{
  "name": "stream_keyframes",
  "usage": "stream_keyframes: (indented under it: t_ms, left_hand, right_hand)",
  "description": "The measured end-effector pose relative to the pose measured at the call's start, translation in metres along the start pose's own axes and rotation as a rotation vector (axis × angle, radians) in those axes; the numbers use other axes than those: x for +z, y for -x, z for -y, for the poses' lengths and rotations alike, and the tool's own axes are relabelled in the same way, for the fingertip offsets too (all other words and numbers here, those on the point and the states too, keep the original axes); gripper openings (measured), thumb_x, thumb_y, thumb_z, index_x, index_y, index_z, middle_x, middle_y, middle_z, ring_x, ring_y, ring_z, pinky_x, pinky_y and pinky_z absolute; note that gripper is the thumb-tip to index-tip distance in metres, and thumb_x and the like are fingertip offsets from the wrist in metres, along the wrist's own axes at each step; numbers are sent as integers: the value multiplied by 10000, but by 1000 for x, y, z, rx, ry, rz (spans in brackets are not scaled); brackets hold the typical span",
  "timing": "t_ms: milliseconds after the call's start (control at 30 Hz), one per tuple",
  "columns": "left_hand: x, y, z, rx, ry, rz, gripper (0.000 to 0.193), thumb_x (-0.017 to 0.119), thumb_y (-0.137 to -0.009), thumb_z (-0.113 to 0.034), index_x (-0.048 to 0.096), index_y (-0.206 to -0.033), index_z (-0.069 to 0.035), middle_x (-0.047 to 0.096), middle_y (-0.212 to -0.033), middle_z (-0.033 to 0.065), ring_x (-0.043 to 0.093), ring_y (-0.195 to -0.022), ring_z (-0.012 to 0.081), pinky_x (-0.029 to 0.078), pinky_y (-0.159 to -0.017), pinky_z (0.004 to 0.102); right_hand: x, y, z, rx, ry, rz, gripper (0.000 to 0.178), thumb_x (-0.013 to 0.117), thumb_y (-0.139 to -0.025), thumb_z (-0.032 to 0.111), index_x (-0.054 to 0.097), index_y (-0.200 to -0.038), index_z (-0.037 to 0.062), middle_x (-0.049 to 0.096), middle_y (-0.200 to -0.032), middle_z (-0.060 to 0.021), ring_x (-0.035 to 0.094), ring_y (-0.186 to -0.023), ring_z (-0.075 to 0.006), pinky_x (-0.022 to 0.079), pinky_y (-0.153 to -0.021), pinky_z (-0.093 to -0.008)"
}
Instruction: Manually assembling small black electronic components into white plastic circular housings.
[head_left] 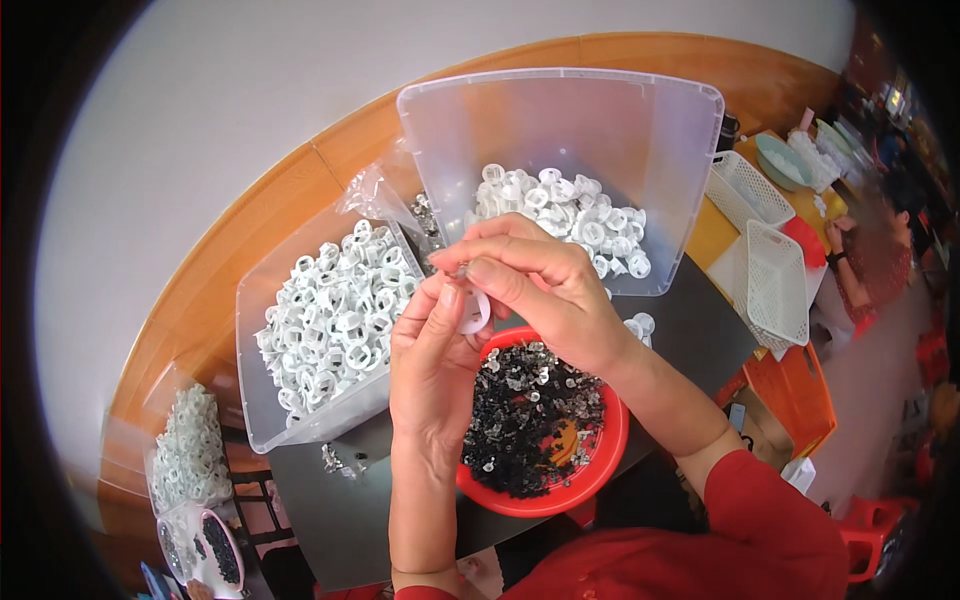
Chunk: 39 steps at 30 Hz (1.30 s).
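Observation:
My left hand (430, 355) is closed around a white round plastic part (476, 314) with an open ring shape. Above it my right hand (560, 290) is closed too, thumb and forefinger pinched near the left fingertips at the part's upper end. What the right fingers hold is too small and covered to make out. Below the hands sits a red basin (614, 440) of small black and clear plastic pieces (515, 425). To the left, a clear bin (252, 410) is heaped with similar white parts (335, 325). More white parts (595, 225) lie in a big clear bin (560, 115) behind.
A clear plastic bag (375, 190) lies between the bins. Loose clear bits (340, 462) are on the dark table (350, 520). At far left is another white heap (188, 450). White baskets (778, 285), an orange crate (812, 400) and a co-worker (870, 260) are at right.

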<state>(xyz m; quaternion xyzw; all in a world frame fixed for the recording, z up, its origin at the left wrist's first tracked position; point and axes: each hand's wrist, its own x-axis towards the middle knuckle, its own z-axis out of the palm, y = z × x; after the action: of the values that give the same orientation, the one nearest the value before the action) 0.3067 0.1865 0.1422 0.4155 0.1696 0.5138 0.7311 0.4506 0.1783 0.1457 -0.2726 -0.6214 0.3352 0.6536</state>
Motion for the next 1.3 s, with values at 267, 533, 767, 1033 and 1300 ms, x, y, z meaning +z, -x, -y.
stream_keyframes:
  t_ms: [267, 533, 767, 1033, 1300]
  left_hand:
    - [-12, -5, -4, 68, 14, -129, 261, 577, -946, -211, 568, -1175, -87, 606, -1104, 9, 581, -1007, 110, 459, -852, 286]
    - [-8, -11, -15, 189, -118, -205, 102, 610, -927, -185, 629, -952, -87, 648, -900, -7, 583, -783, 67, 461, -687, 235]
    - [-11, -8, -14, 307, -322, -211, 93, 618, -925, -152, 625, -943, -62, 634, -885, -10, 545, -761, 47, 427, -664, 211]
    - [-10, -8, -17, 289, -286, -253, 127, 605, -926, -195, 621, -930, -69, 629, -872, -6, 542, -732, 54, 437, -640, 226]
    - [-8, -9, -15, 202, -184, -184, 143, 591, -923, -211, 627, -911, -72, 647, -868, 7, 560, -735, 72, 449, -648, 245]
  right_hand:
    - [2, -24, 4, -20, 187, 71, 177, 602, -921, 131, 716, -1013, 32, 608, -836, -62, 577, -699, -139, 458, -640, -279]
    - [8, -25, -2, -126, 414, 82, 179, 622, -887, 49, 707, -1045, 38, 631, -828, -65, 589, -735, -147, 466, -660, -266]
    - [10, -20, 1, -177, 557, 94, 193, 619, -870, -2, 677, -1054, 11, 614, -807, -90, 601, -721, -194, 477, -645, -291]
    - [9, -19, 4, -232, 577, 73, 156, 641, -852, -3, 664, -1006, 3, 623, -812, -91, 607, -690, -189, 474, -612, -283]
    - [4, -19, 7, -189, 504, 79, 61, 662, -841, 20, 624, -887, 5, 629, -806, -70, 613, -693, -160, 482, -619, -282]
